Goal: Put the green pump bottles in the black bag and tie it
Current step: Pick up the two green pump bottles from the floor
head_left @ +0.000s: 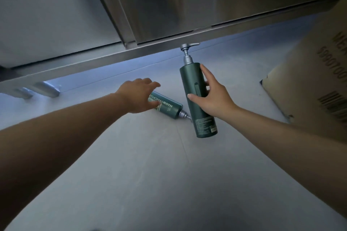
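Two dark green pump bottles with grey pumps lie on a pale grey floor. My right hand (210, 95) grips the longer bottle (199, 110) round its middle, thumb on the near side, fingers on the far side; its pump points away under a metal edge. The second bottle (167, 107) lies flat to the left, white lettering up, its pump tip touching the first bottle. My left hand (139, 97) rests over this second bottle's base end, fingers stretched forward; whether they curl round it is hidden. No black bag is in view.
A stainless steel unit (169, 5) overhangs the floor just beyond the bottles, with a low metal rail (90, 62) along its bottom. A cardboard box (319, 73) with printed text stands at the right, close to my right forearm.
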Available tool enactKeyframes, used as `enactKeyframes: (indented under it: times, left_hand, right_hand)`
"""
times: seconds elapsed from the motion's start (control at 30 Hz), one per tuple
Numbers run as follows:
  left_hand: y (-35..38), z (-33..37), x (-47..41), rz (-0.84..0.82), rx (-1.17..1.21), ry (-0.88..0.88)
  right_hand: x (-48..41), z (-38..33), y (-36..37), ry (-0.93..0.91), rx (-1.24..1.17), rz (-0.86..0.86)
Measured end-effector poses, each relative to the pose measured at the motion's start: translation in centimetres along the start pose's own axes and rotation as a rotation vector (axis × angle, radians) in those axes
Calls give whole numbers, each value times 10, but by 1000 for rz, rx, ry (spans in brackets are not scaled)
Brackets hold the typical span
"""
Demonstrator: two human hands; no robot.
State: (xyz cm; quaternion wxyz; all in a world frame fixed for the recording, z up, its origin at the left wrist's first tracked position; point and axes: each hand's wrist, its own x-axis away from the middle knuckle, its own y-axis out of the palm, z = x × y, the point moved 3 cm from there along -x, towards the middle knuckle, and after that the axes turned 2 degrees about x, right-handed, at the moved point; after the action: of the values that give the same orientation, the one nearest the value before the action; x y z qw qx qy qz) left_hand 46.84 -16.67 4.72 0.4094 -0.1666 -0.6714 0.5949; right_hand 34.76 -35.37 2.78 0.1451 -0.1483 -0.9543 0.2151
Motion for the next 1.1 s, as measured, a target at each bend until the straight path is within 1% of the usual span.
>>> enactKeyframes:
  times: [0.1, 0.2, 0.27, 0.37, 0.53, 0.6, 0.73, 0.8, 0.93, 1.1]
  left_hand:
    - [23, 1, -15, -2, 30, 66]
    - [45, 5, -30, 3, 83, 176]
    - [59, 6, -37, -12, 77, 253]
    - [81, 4, -45, -28, 56, 302]
    - [96, -3, -44, 17, 39, 275]
    - [100, -3, -39, 14, 95, 207]
    - [114, -2, -19, 22, 278, 68]
    - [122, -6, -5, 28, 321, 67]
    - [136, -17, 27, -3, 305, 90]
    - [142, -29, 44, -25, 350, -16]
  right_hand:
    - [5, 9, -1, 60, -33, 107]
    - [24, 28, -1, 124, -82, 210]
    - [42, 43, 2, 164, -96, 269]
    - [64, 58, 10, 191, -94, 298]
    - [84, 67, 16, 227, -93, 317]
    - [89, 69, 18, 251, -101, 321]
    - [93, 71, 23, 274, -82, 320]
    - [93, 72, 28, 276, -84, 302]
    - [93, 69, 43, 268, -66, 252]
    - [94, 66, 62, 251, -49, 187]
